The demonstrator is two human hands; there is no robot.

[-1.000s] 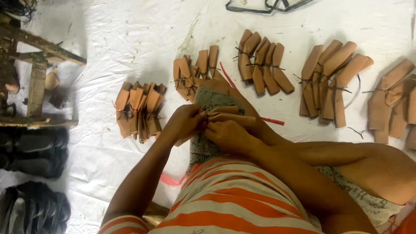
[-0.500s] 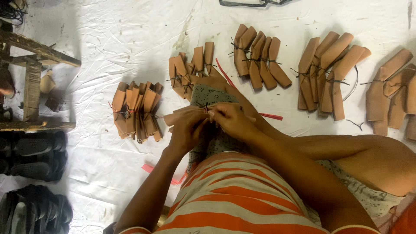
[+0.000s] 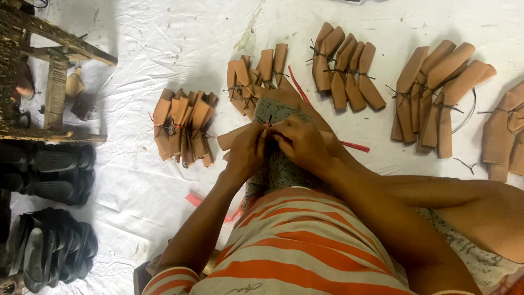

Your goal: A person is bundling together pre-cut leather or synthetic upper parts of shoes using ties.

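Observation:
My left hand (image 3: 246, 150) and my right hand (image 3: 299, 143) meet over my knee, which is covered in grey speckled cloth (image 3: 278, 169). Between them they pinch a small stack of tan leather pieces (image 3: 229, 140) and a red string (image 3: 267, 123) at its top. The stack pokes out to the left of my left hand; most of it is hidden by my fingers. A tied bundle of the same tan pieces (image 3: 183, 127) lies on the white sheet (image 3: 136, 180) just left of my hands.
More tied tan bundles lie beyond my hands: one (image 3: 256, 74) close, one (image 3: 345, 68) further right, a larger one (image 3: 436, 95) and another (image 3: 505, 131) at the right edge. Red strings (image 3: 355, 146) lie loose. A wooden stool (image 3: 49, 82) and black soles (image 3: 49, 246) stand left.
My view has shifted slightly, so everything sits a little lower and left in frame. My hands stay together on the stack, fingers working the string at its top.

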